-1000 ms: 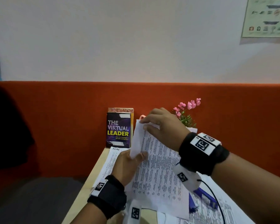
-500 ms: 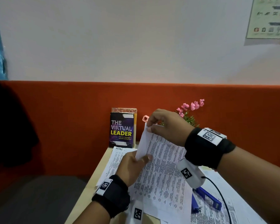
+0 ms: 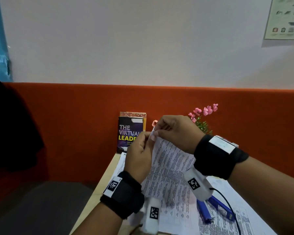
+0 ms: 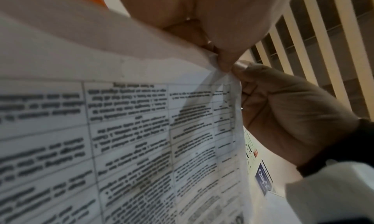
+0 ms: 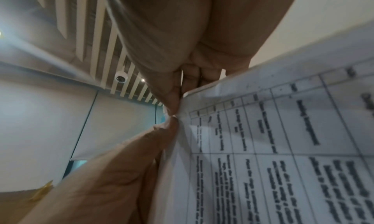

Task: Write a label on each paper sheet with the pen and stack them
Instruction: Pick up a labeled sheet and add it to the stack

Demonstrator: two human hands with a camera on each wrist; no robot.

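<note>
My left hand: raised over the desk, thumb and fingers pinching the top corner of the printed sheet; my left fingertips meet my right ones at that corner.
My right hand: also clamped on the same top corner, finger and thumb pressed together on the paper edge, just above my left hand.
Printed sheet: lifted at its far end and sloping down toward me, its lower part lying over the other papers on the desk. It is covered in a printed table of small text; in the left wrist view the corner looks split into two thin layers between my fingers, though I cannot tell whether that is two sheets or a fold.
Other papers: spread flat on the desk under and to the right of the lifted sheet; one more sheet shows at the left, beneath my left hand.
Pen: I cannot make one out for certain.
Blue object: lies on the papers near my right wrist, partly hidden by the wrist camera.
Book: stands upright against the orange partition, behind my left hand.
Pink flowers: behind my right hand, against the partition.
</note>
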